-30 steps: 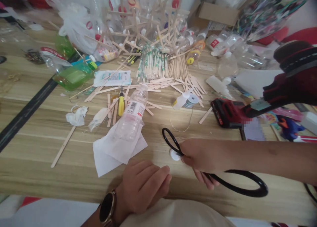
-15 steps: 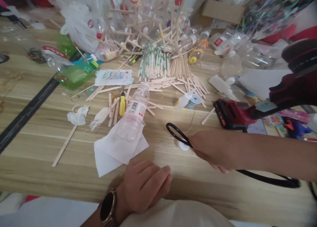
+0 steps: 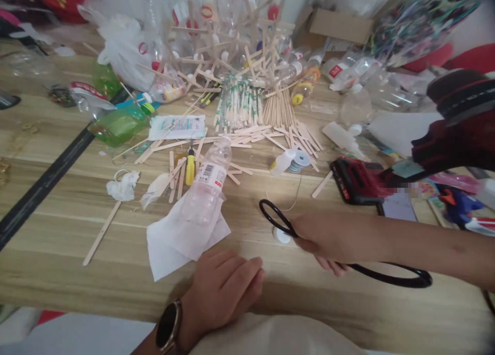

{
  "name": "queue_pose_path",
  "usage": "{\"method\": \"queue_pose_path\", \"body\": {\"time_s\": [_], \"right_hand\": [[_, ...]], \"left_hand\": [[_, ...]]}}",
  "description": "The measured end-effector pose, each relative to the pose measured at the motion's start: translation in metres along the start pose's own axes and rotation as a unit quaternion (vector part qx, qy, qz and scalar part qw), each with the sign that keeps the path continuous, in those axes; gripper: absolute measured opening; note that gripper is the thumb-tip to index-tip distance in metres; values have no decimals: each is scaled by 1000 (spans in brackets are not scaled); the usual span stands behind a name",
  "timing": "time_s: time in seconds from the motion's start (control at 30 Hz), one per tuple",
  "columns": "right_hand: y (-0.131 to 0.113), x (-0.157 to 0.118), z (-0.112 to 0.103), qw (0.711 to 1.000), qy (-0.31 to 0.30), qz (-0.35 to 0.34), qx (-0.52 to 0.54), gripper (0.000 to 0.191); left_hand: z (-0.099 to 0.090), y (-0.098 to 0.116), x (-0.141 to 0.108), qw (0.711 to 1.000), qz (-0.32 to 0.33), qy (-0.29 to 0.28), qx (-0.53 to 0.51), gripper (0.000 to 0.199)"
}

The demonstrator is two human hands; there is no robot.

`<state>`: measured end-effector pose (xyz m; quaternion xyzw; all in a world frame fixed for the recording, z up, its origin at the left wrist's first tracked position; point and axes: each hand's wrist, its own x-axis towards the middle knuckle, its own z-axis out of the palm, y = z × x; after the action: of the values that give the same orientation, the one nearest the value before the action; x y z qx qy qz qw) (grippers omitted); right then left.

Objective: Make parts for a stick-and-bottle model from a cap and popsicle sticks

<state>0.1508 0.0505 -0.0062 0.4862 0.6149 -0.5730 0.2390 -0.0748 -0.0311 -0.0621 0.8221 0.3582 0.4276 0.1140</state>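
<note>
My right hand (image 3: 320,236) is closed around a black cord (image 3: 273,213), its loops sticking out on both sides of the fist. A white bottle cap (image 3: 281,235) lies on the table just under the cord. My left hand (image 3: 228,288), with a watch (image 3: 168,324) on the wrist, rests at the front edge, fingers curled together; the palm side is hidden and nothing shows in it. Beyond it a clear plastic bottle (image 3: 204,190) lies on its side over white paper sheets (image 3: 166,252).
At right stands a red and black power tool (image 3: 356,182). A wire spool (image 3: 299,161) and small bottle (image 3: 282,161) sit mid-table. Wooden sticks (image 3: 251,138), a yellow-handled screwdriver (image 3: 190,169) and a green bottle (image 3: 121,123) lie further back. Many clear bottles crowd the rear.
The view has shifted slightly. My right hand keeps hold of the cord, and the cord's right-hand loop has drawn a little to the left. My left hand has barely moved.
</note>
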Motion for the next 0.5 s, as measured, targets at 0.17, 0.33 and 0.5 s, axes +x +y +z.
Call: {"method": "queue_pose_path", "body": {"time_s": [0.17, 0.33, 0.5], "right_hand": [[-13, -15, 10, 994, -15, -58, 97, 42], [-1, -16, 35, 968, 29, -130, 211, 29], [0, -19, 47, 967, 103, -156, 173, 16]], "left_hand": [[3, 1, 0, 985, -156, -28, -72, 15], [11, 4, -1, 816, -404, -58, -408, 57], [8, 15, 4, 804, -432, -99, -397, 50]]}}
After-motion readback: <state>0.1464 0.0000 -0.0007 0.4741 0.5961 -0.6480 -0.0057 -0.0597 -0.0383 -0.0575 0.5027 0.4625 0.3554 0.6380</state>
